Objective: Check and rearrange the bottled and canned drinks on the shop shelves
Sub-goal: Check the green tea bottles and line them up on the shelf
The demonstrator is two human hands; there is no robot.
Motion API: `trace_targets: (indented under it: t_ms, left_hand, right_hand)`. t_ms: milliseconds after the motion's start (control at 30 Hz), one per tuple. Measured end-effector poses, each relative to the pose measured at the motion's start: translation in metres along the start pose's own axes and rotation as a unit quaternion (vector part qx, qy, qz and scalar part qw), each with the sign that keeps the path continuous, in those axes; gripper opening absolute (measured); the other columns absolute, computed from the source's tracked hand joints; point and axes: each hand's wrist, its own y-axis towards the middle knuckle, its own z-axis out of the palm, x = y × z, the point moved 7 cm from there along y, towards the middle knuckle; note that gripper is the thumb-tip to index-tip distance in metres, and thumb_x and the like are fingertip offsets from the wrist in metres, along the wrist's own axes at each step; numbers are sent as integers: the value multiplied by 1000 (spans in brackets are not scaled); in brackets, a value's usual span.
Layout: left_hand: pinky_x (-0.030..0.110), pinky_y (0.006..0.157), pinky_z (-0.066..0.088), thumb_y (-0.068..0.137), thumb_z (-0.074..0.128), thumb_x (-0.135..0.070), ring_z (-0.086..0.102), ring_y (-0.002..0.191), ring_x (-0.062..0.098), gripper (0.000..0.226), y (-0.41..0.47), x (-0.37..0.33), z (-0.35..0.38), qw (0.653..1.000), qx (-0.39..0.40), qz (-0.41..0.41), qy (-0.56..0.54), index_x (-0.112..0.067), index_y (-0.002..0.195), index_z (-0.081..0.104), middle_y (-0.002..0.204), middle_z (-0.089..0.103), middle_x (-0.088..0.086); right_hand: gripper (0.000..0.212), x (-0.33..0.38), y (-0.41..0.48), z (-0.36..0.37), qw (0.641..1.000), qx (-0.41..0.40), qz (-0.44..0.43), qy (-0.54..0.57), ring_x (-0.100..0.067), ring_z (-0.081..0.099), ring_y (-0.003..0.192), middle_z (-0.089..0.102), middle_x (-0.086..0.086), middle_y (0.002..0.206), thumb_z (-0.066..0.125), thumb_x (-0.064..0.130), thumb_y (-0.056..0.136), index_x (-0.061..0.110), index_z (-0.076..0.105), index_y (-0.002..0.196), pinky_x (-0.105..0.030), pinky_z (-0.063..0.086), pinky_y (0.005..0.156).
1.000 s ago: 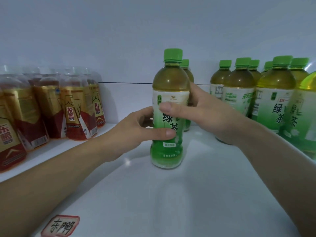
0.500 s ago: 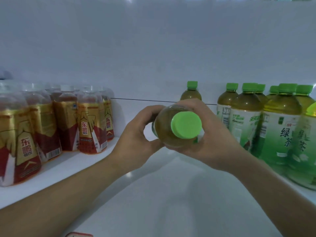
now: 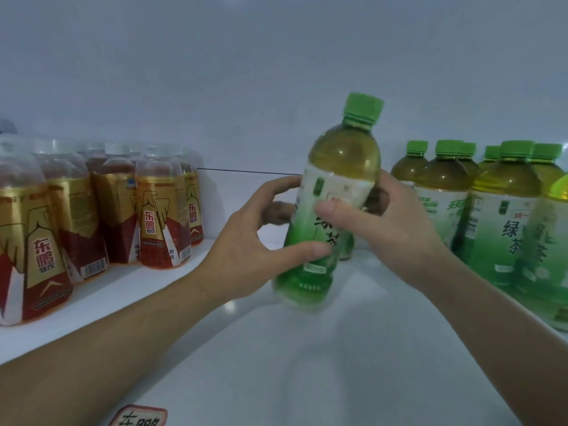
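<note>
Holding yellow-green tea, the green-capped bottle [image 3: 338, 179] leans slightly right over the white shelf [image 3: 307, 364], the left hand [image 3: 246, 250] and right hand [image 3: 396, 232] both curled round its label. Similar tea bottles [image 3: 507, 216] stand right, red-gold bottles [image 3: 159, 216] left. Earlier its cap faced the camera.

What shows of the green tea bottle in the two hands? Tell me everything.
The green tea bottle is clear plastic with a green screw cap, amber-green liquid at the shoulder and a white-to-green label with dark Chinese characters. Capped, it looks full. It tilts, cap leaning right, above the white shelf; whether its base touches is unclear. The left hand grips its lower left side, the right hand its upper right, thumb across the label.
</note>
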Motion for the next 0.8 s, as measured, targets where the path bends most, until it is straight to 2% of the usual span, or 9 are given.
trace_targets:
  t_ms: [133,233,333,400,467,567,667,733,800]
  left_hand:
    - [35,89,51,64,72,-76,71,90,19,86,-3,0,10,993,40,-17,-108,-42,137,41,84,74,3]
    - [25,88,55,75,58,-75,71,94,10,81,-6,-6,12,994,53,0,-97,-38,144,39,95,76,-4]
    - [17,68,55,92,52,-58,68,74,7,43,-6,-13,17,994,50,21,-97,-27,121,61,86,74,-5]
    - [20,58,53,101,46,-40,63,54,9,24,-6,-15,17,994,33,16,-102,-30,98,68,63,68,-2]
    - [20,56,52,101,41,-30,59,47,9,32,-5,-15,16,995,19,12,-97,-33,85,69,55,64,-2]
    - [18,55,51,99,39,-27,59,47,8,28,-6,-19,18,994,27,15,-102,-28,90,65,55,64,-5]
    - [19,55,51,104,45,-31,60,50,8,23,-6,-18,21,993,36,19,-110,-21,96,65,58,65,-8]
    - [18,60,54,97,53,-45,66,61,8,30,-6,-17,21,992,39,24,-118,-19,106,66,68,69,-6]
    - [14,67,54,85,64,-53,68,76,2,48,-5,-11,18,992,26,-4,-125,-25,123,61,83,73,-9]
  right_hand:
    - [49,-36,3,6,974,-2,203,99,-20,76,83,79,-2,90,77,55,73,16,74,102,-37,57,79]
    - [67,-59,-6,22,929,38,318,184,-27,74,97,76,-10,108,75,62,72,12,70,117,-44,58,91]
    - [27,-65,-17,33,899,79,349,254,-14,67,63,69,-8,88,58,37,98,11,66,101,-24,57,55]
    - [14,-64,-27,38,869,93,382,301,-9,56,43,57,-9,71,60,20,89,8,62,83,-14,46,39]
    - [18,-58,-31,41,858,109,381,328,-8,53,37,55,-9,62,63,21,66,5,60,73,-12,41,37]
    - [22,-57,-28,39,865,97,375,318,-8,54,40,56,-7,62,61,22,53,6,61,69,-12,43,38]
    - [11,-62,-27,35,874,85,358,316,-10,58,47,61,-5,62,63,20,65,9,66,65,-15,47,40]
    - [14,-68,-21,33,882,69,349,308,-14,64,65,66,-6,83,59,21,91,10,68,88,-19,55,48]
    - [38,-70,-14,32,895,77,334,287,-21,69,89,70,-7,105,63,43,93,11,64,115,-31,62,74]
